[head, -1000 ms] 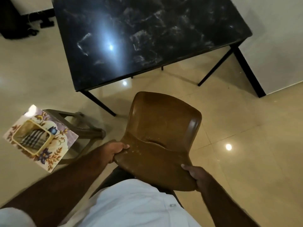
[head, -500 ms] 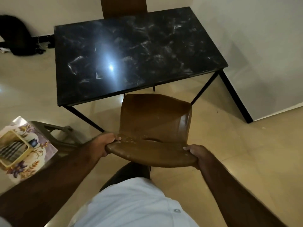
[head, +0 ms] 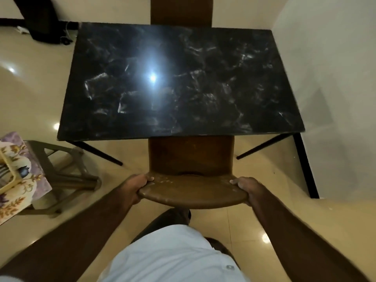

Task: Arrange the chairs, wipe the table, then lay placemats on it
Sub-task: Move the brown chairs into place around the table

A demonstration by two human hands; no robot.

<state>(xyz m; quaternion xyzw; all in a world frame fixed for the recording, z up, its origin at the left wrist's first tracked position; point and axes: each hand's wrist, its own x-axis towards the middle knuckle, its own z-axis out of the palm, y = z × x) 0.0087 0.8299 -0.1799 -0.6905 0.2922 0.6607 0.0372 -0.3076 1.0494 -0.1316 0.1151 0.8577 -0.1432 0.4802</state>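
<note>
A brown plastic chair (head: pixel 191 157) stands square to the near edge of the black marble-patterned table (head: pixel 183 82), its seat partly under the tabletop. My left hand (head: pixel 136 185) grips the left end of the chair's backrest top. My right hand (head: pixel 247 187) grips the right end. A second brown chair (head: pixel 181 11) shows behind the table's far edge, against the wall. The table top is bare and reflects a ceiling light.
A low stool (head: pixel 67 169) stands on the floor at the left, with a floral tissue box (head: pixel 18 176) on it. A white wall (head: pixel 329 58) runs close along the table's right side. A dark bag (head: pixel 40 19) lies at the far left by the wall.
I have swung the chair from an angled position to face the table squarely and pushed it forward, so its seat now goes under the near edge. Both hands kept their grip.
</note>
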